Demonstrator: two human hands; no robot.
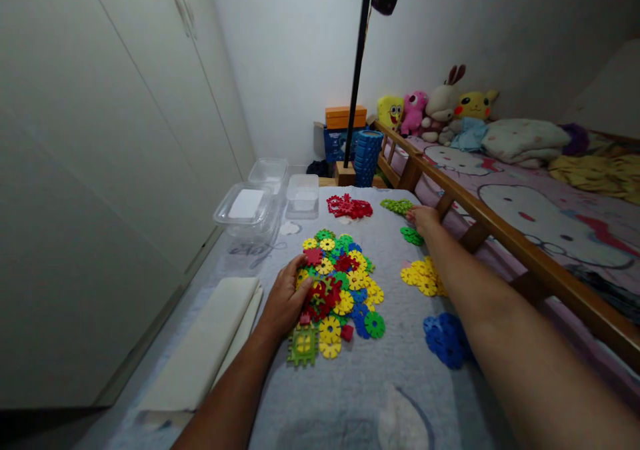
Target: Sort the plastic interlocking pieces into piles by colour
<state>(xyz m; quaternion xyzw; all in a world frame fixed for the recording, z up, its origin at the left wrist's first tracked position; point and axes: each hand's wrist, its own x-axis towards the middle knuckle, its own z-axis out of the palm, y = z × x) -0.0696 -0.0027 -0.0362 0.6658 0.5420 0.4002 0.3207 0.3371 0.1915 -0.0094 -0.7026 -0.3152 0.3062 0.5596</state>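
Note:
A mixed heap of flat plastic snowflake discs (340,283), red, yellow, green and blue, lies on a grey-blue blanket (350,383). My left hand (286,298) rests on the heap's left edge, fingers curled over red pieces. My right hand (424,219) reaches far forward, its fingers down on the blanket between a light green pile (397,205) and a dark green pile (412,236); what it holds, if anything, is hidden. Sorted piles lie around: red (349,207), yellow (421,278), blue (447,338).
Clear plastic containers (250,209) stand at the back left by white wardrobe doors (100,170). A folded white cloth (210,343) lies left. A wooden bed rail (500,227) runs along the right, with stuffed toys (440,107) on the bed. A black pole (357,70) rises behind.

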